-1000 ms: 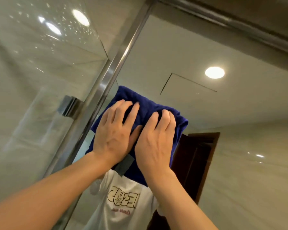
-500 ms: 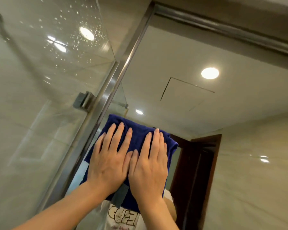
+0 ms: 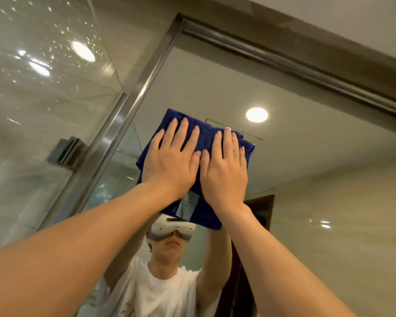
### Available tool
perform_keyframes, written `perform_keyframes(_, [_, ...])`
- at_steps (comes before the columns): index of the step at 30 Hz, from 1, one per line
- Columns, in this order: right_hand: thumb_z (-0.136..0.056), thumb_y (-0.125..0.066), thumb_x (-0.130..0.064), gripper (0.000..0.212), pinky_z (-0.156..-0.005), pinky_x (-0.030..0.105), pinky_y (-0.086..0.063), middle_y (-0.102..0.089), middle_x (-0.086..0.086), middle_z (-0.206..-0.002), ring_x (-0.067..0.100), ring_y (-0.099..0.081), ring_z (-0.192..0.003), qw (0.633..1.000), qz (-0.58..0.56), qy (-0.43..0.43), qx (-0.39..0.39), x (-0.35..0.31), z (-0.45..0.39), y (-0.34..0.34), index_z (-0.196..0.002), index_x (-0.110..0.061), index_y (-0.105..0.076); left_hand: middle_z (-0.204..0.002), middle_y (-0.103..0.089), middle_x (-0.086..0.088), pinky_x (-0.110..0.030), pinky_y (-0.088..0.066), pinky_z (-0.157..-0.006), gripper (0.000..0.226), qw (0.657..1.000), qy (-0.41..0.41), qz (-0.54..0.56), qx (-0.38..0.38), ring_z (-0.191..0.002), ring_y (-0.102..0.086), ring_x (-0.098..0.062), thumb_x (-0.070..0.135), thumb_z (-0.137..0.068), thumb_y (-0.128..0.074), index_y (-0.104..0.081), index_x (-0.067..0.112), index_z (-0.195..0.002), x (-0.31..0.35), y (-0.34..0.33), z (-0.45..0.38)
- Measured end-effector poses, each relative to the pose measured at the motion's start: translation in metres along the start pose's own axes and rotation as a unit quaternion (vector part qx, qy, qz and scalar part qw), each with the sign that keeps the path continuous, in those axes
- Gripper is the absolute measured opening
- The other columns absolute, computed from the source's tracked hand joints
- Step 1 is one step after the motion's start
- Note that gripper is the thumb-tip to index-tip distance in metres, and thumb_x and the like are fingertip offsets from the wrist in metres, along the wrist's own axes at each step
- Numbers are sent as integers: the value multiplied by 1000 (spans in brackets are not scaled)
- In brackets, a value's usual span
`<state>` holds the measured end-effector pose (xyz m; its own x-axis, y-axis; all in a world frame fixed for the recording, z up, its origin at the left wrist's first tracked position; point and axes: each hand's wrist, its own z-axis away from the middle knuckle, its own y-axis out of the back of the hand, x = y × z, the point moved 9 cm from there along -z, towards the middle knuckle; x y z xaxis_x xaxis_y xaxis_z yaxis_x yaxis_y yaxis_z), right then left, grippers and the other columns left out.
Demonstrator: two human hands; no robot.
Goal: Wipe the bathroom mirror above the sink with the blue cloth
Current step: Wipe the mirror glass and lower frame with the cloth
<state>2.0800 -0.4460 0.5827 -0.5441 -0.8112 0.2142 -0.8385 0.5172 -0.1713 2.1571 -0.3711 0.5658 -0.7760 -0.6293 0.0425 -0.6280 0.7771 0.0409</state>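
A folded blue cloth (image 3: 205,210) lies flat against the bathroom mirror (image 3: 306,179), in its upper left part near the metal frame. My left hand (image 3: 169,161) and my right hand (image 3: 224,170) press on the cloth side by side, fingers straight and pointing up, thumbs touching. A grey label shows on the cloth between my wrists. Below the cloth the mirror reflects a person in a white shirt with a headset, arms raised.
The mirror's metal frame (image 3: 133,110) runs diagonally on the left and along the top right. A glass shower panel (image 3: 44,88) spotted with water drops, with a metal hinge (image 3: 65,152), stands to the left. A ceiling light (image 3: 257,114) and a dark door (image 3: 264,209) are reflected.
Both hands have slid the cloth down and then back up across the mirror, ending a little to the right. The view has tilted, so the reflected person's head now shows.
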Motion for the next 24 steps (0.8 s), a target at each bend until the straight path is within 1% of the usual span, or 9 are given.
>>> perform_keyframes(2, [-101, -25, -36, 57, -120, 42, -18, -30, 11, -158, 25, -23, -148, 1000, -8, -19, -5, 20, -11, -1, -150, -9, -35, -165, -10, -8, -41, -9, -122, 65, 1000, -13, 4, 6, -152, -7, -26, 41, -98, 2, -11, 19, -157, 16, 0, -18])
perform_keyframes(5, [-101, -27, -36, 56, -120, 38, -12, -28, 8, -159, 22, -19, -149, 998, -23, -55, 7, 38, -8, 3, -151, -12, -33, -166, -6, -5, -40, -6, -122, 57, 999, -43, 10, 4, -152, -3, -24, 40, -104, -8, -9, 22, -158, 30, -6, -26])
perform_keyframes(8, [-101, -30, -35, 55, -120, 38, -14, -29, 8, -158, 22, -20, -148, 996, -37, -82, 24, 41, 14, 13, -150, -10, -35, -165, -8, -3, -40, -7, -123, 57, 997, -75, 21, 4, -152, -4, -22, 42, -103, -14, -12, 24, -158, 35, -9, -14])
perform_keyframes(10, [-101, -31, -34, 55, -120, 39, -15, -30, 9, -158, 23, -21, -148, 994, -43, -94, 25, 37, 35, 20, -150, -9, -35, -165, -10, -4, -40, -8, -123, 57, 996, -81, 28, 5, -152, -6, -22, 42, -104, -18, -14, 24, -157, 36, -11, 7])
perform_keyframes(14, [-100, -40, -30, 56, -122, 40, -17, -32, 10, -157, 22, -21, -148, 991, -72, -109, 12, 17, 91, 29, -150, -6, -31, -163, -20, -8, -43, -15, -122, 57, 998, -55, 44, 8, -151, -14, -25, 41, -103, -24, -24, 21, -156, 25, -12, 72])
perform_keyframes(15, [-100, -43, -29, 55, -121, 41, -19, -33, 10, -156, 22, -22, -148, 991, -81, -107, 10, 10, 104, 30, -149, -6, -32, -163, -21, -9, -43, -15, -122, 56, 998, -44, 42, 7, -151, -14, -25, 40, -103, -25, -25, 20, -156, 19, -12, 88])
perform_keyframes(19, [-100, -48, -26, 41, -117, 47, -28, -38, 14, -153, 27, -27, -146, 993, -80, -91, 4, -19, 144, 35, -137, -7, -51, -162, -22, -9, -43, -16, -121, 55, 999, -26, 28, 6, -151, -17, -26, 38, -103, -29, -27, 20, -155, -1, -9, 136])
perform_keyframes(24, [-99, -54, -21, 36, -112, 47, -35, -47, 19, -145, 32, -38, -140, 991, -115, -69, -21, -68, 201, 38, -130, -5, -60, -162, -19, -12, -47, -17, -120, 57, 1000, 14, 19, -16, -150, -17, -30, 37, -103, -30, -26, 16, -155, -41, -8, 211])
